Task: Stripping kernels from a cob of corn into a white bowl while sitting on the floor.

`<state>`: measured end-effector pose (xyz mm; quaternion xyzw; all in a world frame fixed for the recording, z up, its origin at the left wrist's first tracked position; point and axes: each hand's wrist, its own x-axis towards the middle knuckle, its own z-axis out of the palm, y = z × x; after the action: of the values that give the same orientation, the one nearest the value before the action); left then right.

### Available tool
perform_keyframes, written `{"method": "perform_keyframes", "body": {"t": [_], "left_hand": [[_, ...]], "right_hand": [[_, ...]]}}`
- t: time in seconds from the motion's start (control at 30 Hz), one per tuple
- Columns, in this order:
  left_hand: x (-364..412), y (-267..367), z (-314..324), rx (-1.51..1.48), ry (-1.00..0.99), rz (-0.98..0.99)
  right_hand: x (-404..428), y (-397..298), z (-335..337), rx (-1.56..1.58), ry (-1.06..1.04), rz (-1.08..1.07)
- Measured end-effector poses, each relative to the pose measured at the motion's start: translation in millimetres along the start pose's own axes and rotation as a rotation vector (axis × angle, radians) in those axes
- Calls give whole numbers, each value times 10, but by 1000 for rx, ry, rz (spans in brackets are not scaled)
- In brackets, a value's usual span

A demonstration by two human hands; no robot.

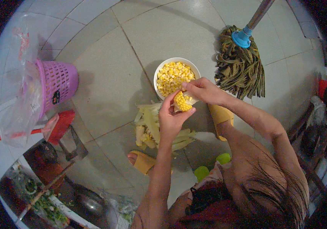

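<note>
My left hand (pixel 172 117) holds a piece of corn cob (pixel 183 102), yellow kernels on part of it and a bare pale part on its right side. My right hand (pixel 205 91) is at the cob's upper right, fingertips over the near edge of a white bowl; whether they pinch a kernel I cannot tell. Loose corn kernels (pixel 173 75) fill much of the bowl (pixel 197 71), which stands on the tiled floor just beyond my hands. Pale green corn husks (pixel 150 113) and stripped cob pieces (pixel 145 136) lie on the floor below the bowl, partly behind my left forearm.
A string mop (pixel 239 65) rests on the floor at the right. A purple plastic basket (pixel 66 81) with a clear bag (pixel 17 114) and a red brush head (pixel 59 126) are at the left. Yellow slippers (pixel 145 162) flank the husks. A rack with greens (pixel 47 210) stands lower left.
</note>
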<state>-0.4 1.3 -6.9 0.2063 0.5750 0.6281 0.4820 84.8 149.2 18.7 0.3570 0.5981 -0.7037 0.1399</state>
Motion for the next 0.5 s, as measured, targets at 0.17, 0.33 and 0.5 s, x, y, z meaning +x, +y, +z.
{"method": "perform_keyframes", "body": {"t": [0.17, 0.33, 0.5], "left_hand": [[6, -34, -36, 38, 27, -4], [-3, -22, 5, -7, 13, 16], [-3, -38, 20, -48, 11, 22]], "right_hand": [[0, 93, -12, -143, -27, -289], [48, 247, 23, -74, 40, -343], [75, 190, 20, -76, 51, -213]]}}
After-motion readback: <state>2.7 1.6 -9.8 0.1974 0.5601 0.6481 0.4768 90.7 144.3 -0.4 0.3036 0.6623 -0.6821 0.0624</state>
